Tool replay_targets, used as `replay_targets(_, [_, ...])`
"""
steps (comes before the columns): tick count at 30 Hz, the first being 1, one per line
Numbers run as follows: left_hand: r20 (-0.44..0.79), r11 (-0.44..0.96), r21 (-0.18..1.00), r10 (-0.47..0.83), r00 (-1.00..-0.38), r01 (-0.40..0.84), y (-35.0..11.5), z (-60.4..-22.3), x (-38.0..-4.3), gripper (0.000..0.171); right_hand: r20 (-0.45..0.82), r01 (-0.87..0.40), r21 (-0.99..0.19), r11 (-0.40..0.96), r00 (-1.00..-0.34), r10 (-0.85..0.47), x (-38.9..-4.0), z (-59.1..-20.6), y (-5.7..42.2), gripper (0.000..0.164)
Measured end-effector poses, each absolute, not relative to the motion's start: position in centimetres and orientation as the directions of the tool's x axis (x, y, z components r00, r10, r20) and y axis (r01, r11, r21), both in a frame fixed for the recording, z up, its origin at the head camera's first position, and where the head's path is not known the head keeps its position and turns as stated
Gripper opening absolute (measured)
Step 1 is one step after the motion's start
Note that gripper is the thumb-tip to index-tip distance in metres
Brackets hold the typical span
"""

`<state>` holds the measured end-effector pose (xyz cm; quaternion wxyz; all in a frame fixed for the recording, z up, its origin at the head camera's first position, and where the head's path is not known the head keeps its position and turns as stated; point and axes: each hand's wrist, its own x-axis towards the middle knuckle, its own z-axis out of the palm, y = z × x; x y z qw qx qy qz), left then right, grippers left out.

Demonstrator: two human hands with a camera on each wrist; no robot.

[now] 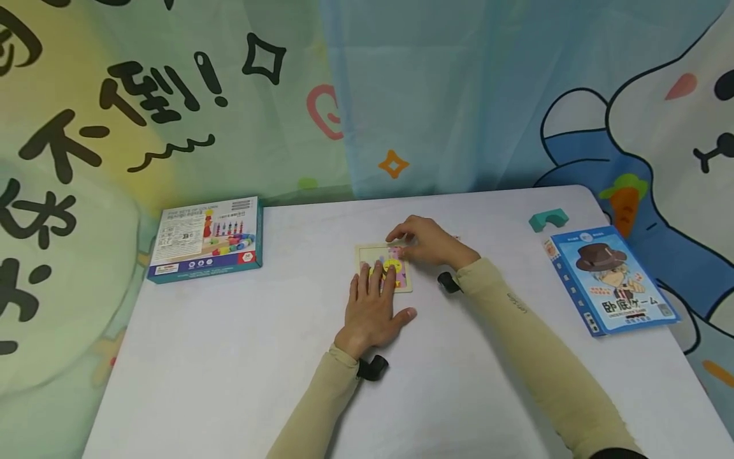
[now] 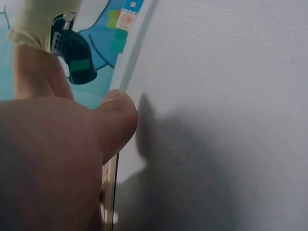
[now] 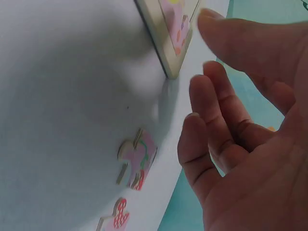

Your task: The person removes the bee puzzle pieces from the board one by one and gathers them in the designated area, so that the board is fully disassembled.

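Note:
A small jigsaw puzzle in a pale wooden frame lies near the back middle of the table, its picture pink and yellow. My left hand rests on its lower part, fingers straight and thumb spread to the right. Over the upper right edge of the frame reaches my right hand, thumb and fingers loosely bent. In the right wrist view the thumb tip is beside the puzzle frame, and no piece shows between the fingers. A loose pink puzzle piece lies on the table by that hand, with another piece beyond it.
A flat game box stands at the back left of the white table. On the right are a blue game box and a green arch-shaped block. A printed curtain hangs behind the table's back edge.

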<state>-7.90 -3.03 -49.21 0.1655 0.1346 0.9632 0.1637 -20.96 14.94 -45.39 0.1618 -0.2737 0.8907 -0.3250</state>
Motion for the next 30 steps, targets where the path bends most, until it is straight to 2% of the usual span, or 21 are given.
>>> replay_targets(10, [-0.305,0.915,0.352,0.31,-0.9,0.196,-2.8,-49.0,-8.1,0.093,-0.122,-0.435,-0.583,0.687,-0.788,-0.603,-21.0,-46.0,14.4,0.03])
replay_targets(16, [-0.294,0.917,0.346,0.306,-0.906,0.197,-2.9,-49.8,-8.2,0.093,-0.124,-0.427,-0.541,0.725,-0.812,-0.571,-20.6,-45.8,14.4,0.023])
replay_targets(30, [-0.306,0.912,0.36,0.313,-0.899,0.196,-2.8,-49.3,-8.1,0.094,-0.101,-0.393,-0.487,0.78,-0.862,-0.497,-19.8,-46.0,14.6,0.023])
